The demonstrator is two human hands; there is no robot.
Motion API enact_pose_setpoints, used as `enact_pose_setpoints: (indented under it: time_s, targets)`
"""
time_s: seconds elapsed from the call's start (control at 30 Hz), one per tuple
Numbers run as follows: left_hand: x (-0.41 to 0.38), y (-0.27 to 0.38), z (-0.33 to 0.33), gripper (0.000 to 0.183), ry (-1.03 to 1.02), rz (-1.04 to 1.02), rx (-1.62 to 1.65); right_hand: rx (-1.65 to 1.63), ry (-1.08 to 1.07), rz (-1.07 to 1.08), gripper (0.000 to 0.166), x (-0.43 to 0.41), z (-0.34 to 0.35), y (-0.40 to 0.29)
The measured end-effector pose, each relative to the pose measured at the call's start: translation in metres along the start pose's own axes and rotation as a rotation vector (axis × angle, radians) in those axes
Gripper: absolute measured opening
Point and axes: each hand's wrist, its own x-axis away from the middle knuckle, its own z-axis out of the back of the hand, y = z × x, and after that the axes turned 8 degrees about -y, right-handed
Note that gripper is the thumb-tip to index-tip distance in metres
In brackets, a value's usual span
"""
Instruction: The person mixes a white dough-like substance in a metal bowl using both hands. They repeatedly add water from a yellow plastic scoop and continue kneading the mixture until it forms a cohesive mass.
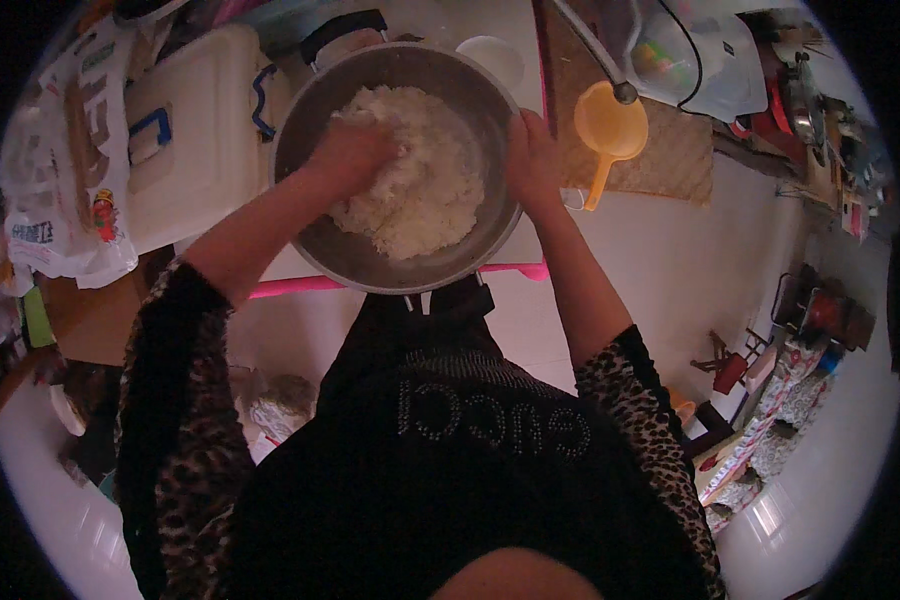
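A deep grey metal pan (412,277) with black handles holds a pale, crumbly, dough-like mass (439,202). My left hand (356,157) is down in this mass, in the left half of the pan; it is blurred, and its fingertips are hidden. At the pan's right side, my right hand (532,161) grips the rim, with the fingers partly out of sight. A white round bowl or dish (493,61) is just behind the pan, partly covered by it.
A lidded plastic box (202,142) with blue clasps and a printed plastic bag (105,225) lie left of the pan. An orange plastic dipper (611,124) is on the right, by a metal rod (592,45). Behind it stands a translucent container (709,64). The table has a pink edge (300,286).
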Motion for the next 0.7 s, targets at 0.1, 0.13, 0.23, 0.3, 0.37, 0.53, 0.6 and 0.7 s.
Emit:
enact_pose_setpoints:
  time_s: [0.1, 0.13, 0.23, 0.3, 0.37, 0.53, 0.6, 0.7]
  targets:
    - [0.015, 0.005, 0.022, 0.028, -0.090, 0.116, 0.064, -0.027, 0.011, -0.014, 0.025, 0.001, 0.001, -0.001]
    - [0.024, 0.014, 0.032, 0.028, -0.150, 0.161, 0.103, -0.031, 0.015, -0.007, 0.025, 0.001, 0.001, -0.001]
    - [0.040, 0.038, 0.011, 0.027, -0.006, -0.038, 0.085, -0.031, -0.002, -0.025, 0.025, -0.001, 0.000, 0.003]
    - [0.033, 0.052, -0.012, 0.034, 0.014, -0.242, -0.067, -0.003, 0.007, 0.001, 0.024, -0.002, 0.002, 0.005]
    - [0.025, 0.059, -0.032, 0.038, 0.000, -0.323, -0.208, -0.005, 0.008, 0.027, 0.024, -0.002, 0.000, 0.007]
    - [-0.024, 0.016, -0.013, 0.038, 0.093, -0.187, -0.373, -0.028, -0.131, -0.143, 0.031, -0.004, 0.006, 0.005]
    - [-0.023, 0.015, -0.004, 0.029, 0.168, -0.111, -0.293, -0.039, -0.092, -0.146, 0.030, -0.002, 0.007, -0.002]
    - [-0.002, 0.018, -0.014, 0.023, 0.230, -0.184, -0.260, -0.072, -0.065, -0.136, 0.029, -0.001, 0.004, 0.002]
